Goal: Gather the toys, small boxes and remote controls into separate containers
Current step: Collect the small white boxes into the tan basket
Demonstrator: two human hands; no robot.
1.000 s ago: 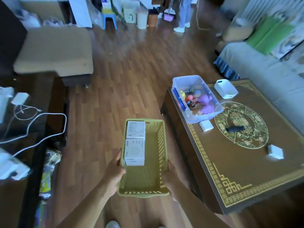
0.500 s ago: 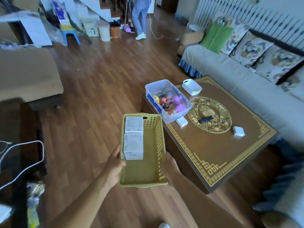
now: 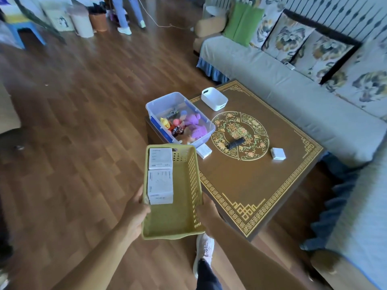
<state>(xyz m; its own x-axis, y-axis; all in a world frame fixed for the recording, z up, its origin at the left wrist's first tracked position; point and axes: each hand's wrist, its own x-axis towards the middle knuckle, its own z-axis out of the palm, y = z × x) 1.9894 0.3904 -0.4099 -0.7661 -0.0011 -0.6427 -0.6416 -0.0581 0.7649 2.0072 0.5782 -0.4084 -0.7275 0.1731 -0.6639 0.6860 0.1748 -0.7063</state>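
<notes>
I carry a yellow-green perforated basket [image 3: 178, 216] in front of me. My left hand [image 3: 136, 208] grips its left wall and my right hand [image 3: 207, 208] its right wall. Two white boxes [image 3: 160, 176] lie along the basket's left side. On the brown coffee table [image 3: 251, 185] stands a clear bin [image 3: 159, 105] holding several toys [image 3: 188, 126]. A black remote control [image 3: 235, 142] lies on the table's round ornament. One small white box [image 3: 204, 151] sits beside the bin, another [image 3: 278, 153] further right. An empty-looking white container [image 3: 214, 98] stands at the table's far corner.
A grey sofa [image 3: 282, 80] with patterned cushions runs behind and to the right of the table. Wooden floor spreads to the left. A person's legs [image 3: 127, 11], a blue stool [image 3: 18, 30] and bins stand far back. My shoe [image 3: 205, 250] is below the basket.
The view has swung right and closer to the table. The basket stays in both hands and now overlaps the table's near-left corner.
</notes>
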